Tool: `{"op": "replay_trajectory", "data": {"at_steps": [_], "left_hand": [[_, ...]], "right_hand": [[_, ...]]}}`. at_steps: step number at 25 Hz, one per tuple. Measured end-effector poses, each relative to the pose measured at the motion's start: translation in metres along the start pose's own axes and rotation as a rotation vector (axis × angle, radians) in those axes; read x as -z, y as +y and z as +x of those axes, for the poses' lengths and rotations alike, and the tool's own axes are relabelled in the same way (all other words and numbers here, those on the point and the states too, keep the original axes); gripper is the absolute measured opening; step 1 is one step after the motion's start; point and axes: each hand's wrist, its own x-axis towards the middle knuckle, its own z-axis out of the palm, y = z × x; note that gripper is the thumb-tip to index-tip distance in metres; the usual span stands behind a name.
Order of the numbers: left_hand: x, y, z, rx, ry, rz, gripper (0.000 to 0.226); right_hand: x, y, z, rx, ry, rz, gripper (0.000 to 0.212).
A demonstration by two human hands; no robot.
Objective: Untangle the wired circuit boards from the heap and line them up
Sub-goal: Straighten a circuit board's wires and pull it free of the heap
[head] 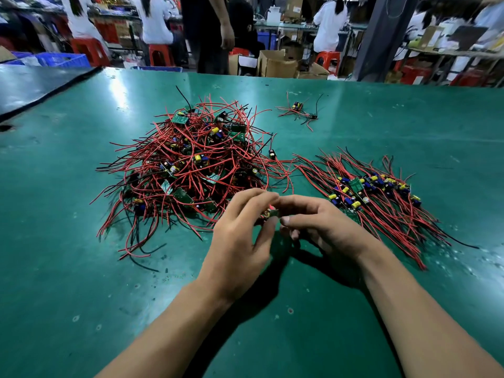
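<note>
I have one small circuit board (273, 213) pinched between both hands, above the bench (81, 268) and just in front of the heap's near edge. My left hand (240, 236) curls over it from the top and left. My right hand (321, 225) grips it between thumb and forefinger from the right. Both hands are closed narrowly on it, and they hide most of it, wires included.

To do this well, I think I should hold the board itself rather than its leads. I would draw it towards me slowly and let any loop from the heap (191, 159) slide off instead of tightening. A sharp tug would likely drag neighbouring boards along or strain a solder joint. Once it is free, I would smooth its red and black wires straight before laying it down.

The board's long side seems to run left to right between my fingertips. I cannot tell which end carries the wires.

The finished row (381, 195) lies to the right of the heap. Its boards form a band running left to right, and their wires stretch diagonally from far-left to near-right. This board should be laid on that same slant, at the near-left end of the band.

A few stray wired boards (298, 110) sit well apart, further back.
</note>
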Motion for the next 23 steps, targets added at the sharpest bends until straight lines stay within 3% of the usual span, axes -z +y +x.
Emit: {"op": "replay_trajectory", "data": {"at_steps": [3,6,11,23], "left_hand": [[0.0,0.0,0.003,0.156,0.074,-0.142,0.032],[0.001,0.004,0.003,0.186,0.151,-0.223,0.026],[0.0,0.012,0.004,0.292,0.14,-0.382,0.02],[0.005,0.011,0.005,0.267,0.219,-0.185,0.004]], "right_hand": [[0.0,0.0,0.002,-0.054,0.026,0.059,0.028],[-0.003,-0.002,0.002,-0.069,0.052,0.045,0.021],[-0.011,-0.006,0.0,-0.018,0.074,0.031,0.019],[-0.016,-0.007,-0.002,0.008,0.021,0.12,0.021]]}}
